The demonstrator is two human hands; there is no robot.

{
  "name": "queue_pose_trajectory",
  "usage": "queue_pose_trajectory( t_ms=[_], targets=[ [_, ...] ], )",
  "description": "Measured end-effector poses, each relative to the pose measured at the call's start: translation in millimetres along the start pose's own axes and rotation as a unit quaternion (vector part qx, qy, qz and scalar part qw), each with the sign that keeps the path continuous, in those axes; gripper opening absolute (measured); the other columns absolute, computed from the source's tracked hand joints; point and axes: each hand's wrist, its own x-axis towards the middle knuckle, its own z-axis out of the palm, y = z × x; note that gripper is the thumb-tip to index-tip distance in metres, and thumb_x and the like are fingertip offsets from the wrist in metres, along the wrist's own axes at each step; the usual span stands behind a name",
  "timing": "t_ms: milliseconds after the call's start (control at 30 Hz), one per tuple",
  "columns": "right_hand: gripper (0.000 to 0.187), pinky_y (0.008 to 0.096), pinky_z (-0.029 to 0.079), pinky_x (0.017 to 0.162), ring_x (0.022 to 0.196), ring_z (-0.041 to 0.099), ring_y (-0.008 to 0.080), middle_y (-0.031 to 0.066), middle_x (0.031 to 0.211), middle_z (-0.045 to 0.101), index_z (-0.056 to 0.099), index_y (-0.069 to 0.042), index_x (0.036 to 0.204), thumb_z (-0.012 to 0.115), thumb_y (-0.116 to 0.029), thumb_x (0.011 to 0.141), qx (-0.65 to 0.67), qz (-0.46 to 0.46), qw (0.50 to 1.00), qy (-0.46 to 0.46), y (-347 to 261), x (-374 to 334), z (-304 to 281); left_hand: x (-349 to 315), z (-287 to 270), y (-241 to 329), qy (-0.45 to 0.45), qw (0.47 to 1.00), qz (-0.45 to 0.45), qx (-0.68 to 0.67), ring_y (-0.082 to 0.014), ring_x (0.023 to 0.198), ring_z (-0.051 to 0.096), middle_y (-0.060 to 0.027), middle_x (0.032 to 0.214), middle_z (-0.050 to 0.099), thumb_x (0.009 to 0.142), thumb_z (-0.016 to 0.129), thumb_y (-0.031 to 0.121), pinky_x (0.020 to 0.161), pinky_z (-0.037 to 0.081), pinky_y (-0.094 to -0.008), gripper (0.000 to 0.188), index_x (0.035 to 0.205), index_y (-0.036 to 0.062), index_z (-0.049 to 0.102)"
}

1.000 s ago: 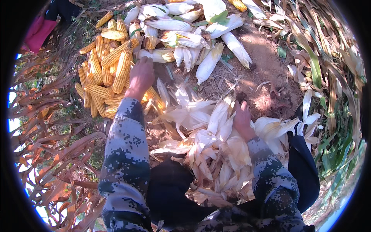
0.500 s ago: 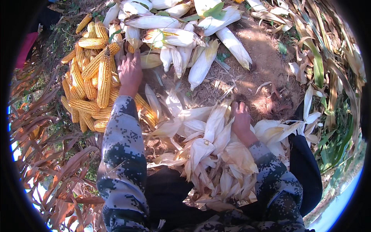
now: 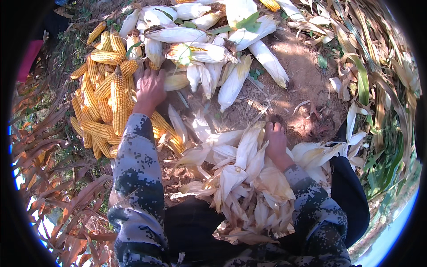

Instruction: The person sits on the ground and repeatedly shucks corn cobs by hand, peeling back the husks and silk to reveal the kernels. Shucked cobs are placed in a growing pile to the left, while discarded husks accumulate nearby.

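My left hand (image 3: 150, 91) is stretched out beside the heap of bare yellow ears of corn (image 3: 104, 109). Its fingers point away from me, slightly apart, by the exposed tip of a partly husked ear (image 3: 154, 50) and a pale husk (image 3: 176, 82). Whether the fingertips touch the ear is hard to see. Lower and to the right, my right hand (image 3: 276, 144) has its fingers curled at the edge of a pile of loose dry husks (image 3: 249, 178). A tuft of dark corn silk shows just beyond these fingers; what they hold is hidden.
Several ears in pale husks (image 3: 195, 35) lie across the far side. Brown silk (image 3: 309, 127) is scattered on the bare soil (image 3: 302, 89) to the right. Dry stalks and leaves (image 3: 373, 75) border the right; brown leaves (image 3: 71, 196) stand at the left.
The scene has shifted slightly down at the far side as the view tilts. Both hands stay in nearly the same places beside the corn and husks.
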Motion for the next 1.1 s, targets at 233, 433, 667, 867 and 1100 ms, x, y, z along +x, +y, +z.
queue_pose_trajectory(
  t_ms=[233, 433, 667, 867, 1100],
  targets=[
    [0.050, 0.0520, 0.057, 0.086, 0.110, 0.058, 0.0439, 0.0207, 0.115, 0.051, 0.053, -0.003, 0.124, 0.071, 0.001, 0.077, 0.029, -0.013, 0.999, 0.035, 4, -2, 5, -6, -69, 0, -0.102, 0.992, 0.050, -0.046, -0.0341, 0.111, 0.064, -0.0151, 0.108, 0.072, 0.068, 0.080, 0.036, 0.095, 0.054, -0.0480, 0.043, 0.098, 0.0062, 0.075],
    [0.039, 0.0542, 0.055, 0.086, 0.109, 0.057, 0.0433, 0.0196, 0.115, 0.051, 0.056, -0.005, 0.122, 0.068, -0.014, 0.085, 0.073, -0.021, 0.993, 0.085, 3, -3, 11, -59, -129, 9, -0.203, 0.962, 0.041, -0.178, -0.0363, 0.102, 0.068, -0.0183, 0.100, 0.075, 0.066, 0.079, 0.042, 0.090, 0.055, -0.0480, 0.048, 0.097, 0.0046, 0.077],
    [0.038, 0.0536, 0.056, 0.086, 0.110, 0.057, 0.0433, 0.0193, 0.115, 0.052, 0.056, -0.005, 0.120, 0.068, -0.011, 0.084, 0.057, 0.001, 0.998, 0.042, 5, -2, 13, -74, -157, 86, -0.168, 0.869, 0.055, -0.462, -0.0335, 0.099, 0.070, -0.0236, 0.109, 0.072, 0.073, 0.089, 0.044, 0.091, 0.055, -0.0425, 0.073, 0.122, -0.0081, 0.071],
    [0.041, 0.0531, 0.056, 0.085, 0.109, 0.057, 0.0443, 0.0206, 0.115, 0.052, 0.054, -0.005, 0.119, 0.069, -0.005, 0.081, 0.066, -0.025, 0.995, 0.071, 4, -3, 7, -16, -136, 92, -0.102, 0.832, 0.015, -0.545, -0.0270, 0.109, 0.069, -0.0199, 0.118, 0.072, 0.096, 0.072, 0.057, 0.096, 0.055, -0.0407, 0.072, 0.128, -0.0073, 0.068],
    [0.040, 0.0520, 0.056, 0.084, 0.107, 0.058, 0.0430, 0.0197, 0.113, 0.052, 0.053, -0.006, 0.117, 0.071, -0.007, 0.081, 0.033, -0.001, 0.999, 0.029, 1, 1, 2, 28, -41, -27, 0.072, 0.920, -0.200, -0.330, -0.0422, 0.100, 0.072, -0.0280, 0.107, 0.074, 0.095, 0.062, 0.029, 0.092, 0.055, -0.0487, 0.042, 0.113, -0.0080, 0.072]
  ],
)
